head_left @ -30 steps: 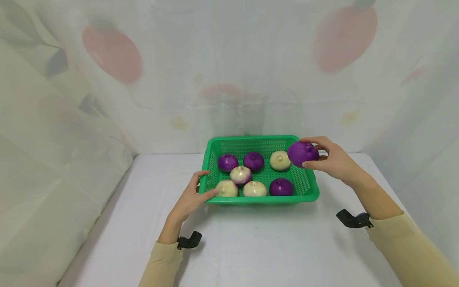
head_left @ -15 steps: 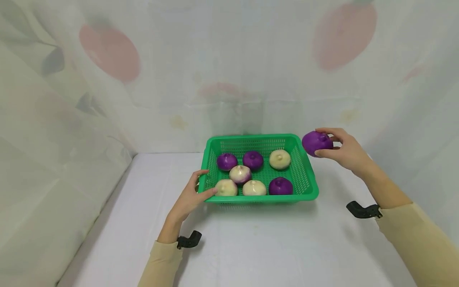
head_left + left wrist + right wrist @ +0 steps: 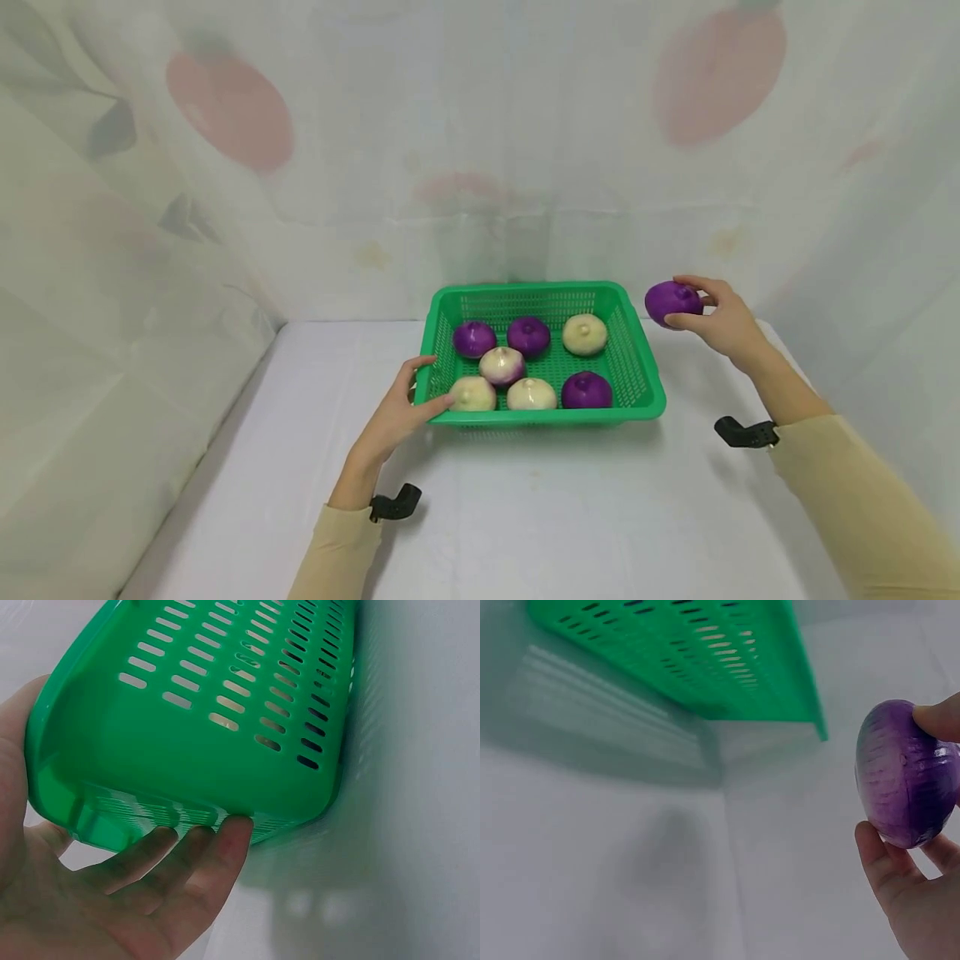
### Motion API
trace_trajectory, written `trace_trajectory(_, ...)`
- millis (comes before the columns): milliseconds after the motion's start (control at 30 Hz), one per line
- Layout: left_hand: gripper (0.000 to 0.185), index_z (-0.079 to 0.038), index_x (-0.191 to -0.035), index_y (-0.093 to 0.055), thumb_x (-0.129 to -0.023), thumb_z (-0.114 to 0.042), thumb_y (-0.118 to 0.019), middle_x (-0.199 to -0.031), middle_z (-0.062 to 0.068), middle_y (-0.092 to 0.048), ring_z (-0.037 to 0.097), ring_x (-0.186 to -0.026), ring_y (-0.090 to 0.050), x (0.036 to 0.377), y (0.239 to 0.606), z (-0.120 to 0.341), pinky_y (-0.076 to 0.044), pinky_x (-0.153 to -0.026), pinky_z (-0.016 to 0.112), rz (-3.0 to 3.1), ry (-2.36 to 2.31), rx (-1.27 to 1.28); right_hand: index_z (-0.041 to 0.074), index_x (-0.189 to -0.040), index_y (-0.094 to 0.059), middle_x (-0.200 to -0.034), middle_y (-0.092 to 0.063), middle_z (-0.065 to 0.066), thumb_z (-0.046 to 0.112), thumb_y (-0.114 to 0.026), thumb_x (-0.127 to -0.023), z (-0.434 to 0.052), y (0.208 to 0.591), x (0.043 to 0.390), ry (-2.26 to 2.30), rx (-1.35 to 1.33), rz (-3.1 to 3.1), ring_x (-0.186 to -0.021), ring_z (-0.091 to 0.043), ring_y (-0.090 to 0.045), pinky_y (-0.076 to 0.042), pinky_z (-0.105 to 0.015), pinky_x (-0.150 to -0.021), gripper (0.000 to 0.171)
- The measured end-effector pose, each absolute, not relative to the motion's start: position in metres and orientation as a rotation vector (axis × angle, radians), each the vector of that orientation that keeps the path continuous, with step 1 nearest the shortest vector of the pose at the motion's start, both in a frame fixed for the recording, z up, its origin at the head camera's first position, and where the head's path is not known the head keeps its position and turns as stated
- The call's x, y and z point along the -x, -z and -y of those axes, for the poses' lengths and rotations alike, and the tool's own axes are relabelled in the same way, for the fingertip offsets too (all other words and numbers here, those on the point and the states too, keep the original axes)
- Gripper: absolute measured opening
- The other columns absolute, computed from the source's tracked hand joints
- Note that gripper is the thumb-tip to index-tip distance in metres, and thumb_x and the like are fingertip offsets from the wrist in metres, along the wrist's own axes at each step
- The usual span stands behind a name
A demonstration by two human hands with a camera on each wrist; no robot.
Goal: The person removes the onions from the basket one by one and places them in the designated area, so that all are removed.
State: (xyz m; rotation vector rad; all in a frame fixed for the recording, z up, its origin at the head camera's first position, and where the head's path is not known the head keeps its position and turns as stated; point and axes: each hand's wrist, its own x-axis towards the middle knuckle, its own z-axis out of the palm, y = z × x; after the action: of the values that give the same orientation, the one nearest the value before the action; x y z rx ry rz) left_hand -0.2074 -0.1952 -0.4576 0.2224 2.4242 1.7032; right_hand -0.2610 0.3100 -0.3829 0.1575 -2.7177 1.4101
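Note:
My right hand (image 3: 723, 321) grips a round purple onion (image 3: 670, 302) between thumb and fingers. It holds the onion in the air, just beyond the right end of a green perforated basket (image 3: 525, 418). In the right wrist view the onion (image 3: 900, 776) shows a paler purple underside. My left hand (image 3: 393, 417) grips the basket's left end, with the thumb over the front-left rim. The left wrist view has its fingers (image 3: 206, 862) against the outside of the basket (image 3: 150, 769). Inside lie several purple onions (image 3: 587, 390) and several whitish ones (image 3: 532, 394).
The basket stands on a white-covered table (image 3: 540, 508). Behind it hangs a pale curtain (image 3: 480, 125) with faded fruit prints, and more sheeting (image 3: 112, 333) closes off the left side. A black wrist mount (image 3: 746, 433) sits on the right forearm.
My right hand has carried the purple onion rightward and up, from over the basket's right rim to beyond it, then slightly down. The left hand and basket have stayed in place.

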Motion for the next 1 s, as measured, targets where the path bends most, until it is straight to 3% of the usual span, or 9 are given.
trace_trajectory(333,0.079,-0.035,-0.152,-0.033,-0.088,-0.043,-0.08,-0.155,0.012,-0.036,0.037,-0.134,-0.044,0.207,0.457,0.195,-0.042,-0.102,0.057,-2.428,-1.701,-0.218,0.006,-0.155,-0.038,-0.148,-0.031,-0.031,0.022,-0.072,-0.095,-0.313,0.419,0.272,-1.428,-0.118,2.745,-0.124,-0.046,-0.042,-0.043,-0.048,-0.087,0.071)
trace_trajectory(633,0.08,-0.035,-0.152,-0.033,-0.087,-0.045,-0.08,-0.155,0.012,-0.037,0.035,-0.134,-0.044,0.206,0.458,0.194,-0.043,-0.101,0.056,-2.422,-1.7,-0.231,0.004,-0.157,-0.033,-0.152,-0.029,-0.032,0.026,-0.069,-0.097,-0.317,0.449,0.273,-1.406,-0.047,2.785,-0.129,-0.05,-0.039,-0.042,-0.059,-0.092,0.073)
trace_trajectory(1000,0.079,-0.035,-0.151,-0.034,-0.088,-0.042,-0.08,-0.153,0.013,-0.038,0.037,-0.131,-0.046,0.204,0.456,0.194,-0.044,-0.099,0.054,-2.43,-1.691,-0.205,0.0,-0.156,-0.032,-0.152,-0.034,-0.034,0.022,-0.073,-0.094,-0.319,0.474,0.279,-1.425,-0.048,2.826,-0.13,-0.051,-0.041,-0.04,-0.063,-0.1,0.078)
